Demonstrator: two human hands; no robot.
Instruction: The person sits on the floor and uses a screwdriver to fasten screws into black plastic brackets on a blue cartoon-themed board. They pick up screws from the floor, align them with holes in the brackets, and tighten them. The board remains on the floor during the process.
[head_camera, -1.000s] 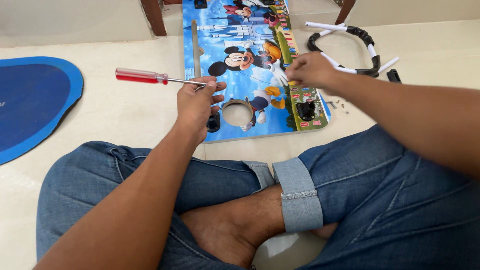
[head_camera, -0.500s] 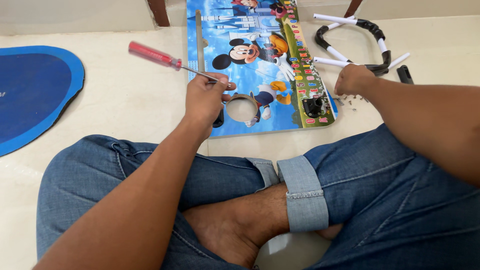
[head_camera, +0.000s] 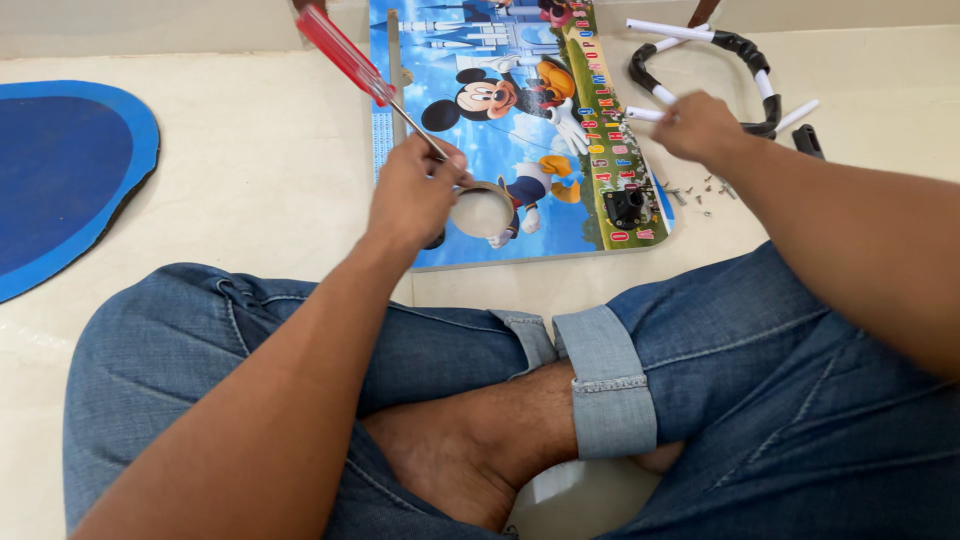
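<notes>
left hand (head_camera: 418, 195) clenches the red screwdriver (head_camera: 345, 53) over the cartoon board (head_camera: 530, 130) on the floor. right hand (head_camera: 697, 125) hovers near the screws (head_camera: 700, 190) beside the board, grip unclear; pinch one, steadying the tip.

Board (head_camera: 520, 130): on the floor (head_camera: 250, 150), ahead of my crossed legs.
Mat (head_camera: 60, 170): far left of board.
Screws (head_camera: 700, 190): just right of board.
Tube frame (head_camera: 745, 70): behind screws.

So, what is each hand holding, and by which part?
The left hand holds the red-handled screwdriver by its metal shaft, not the handle. Whether the right hand holds anything cannot be told.
</notes>
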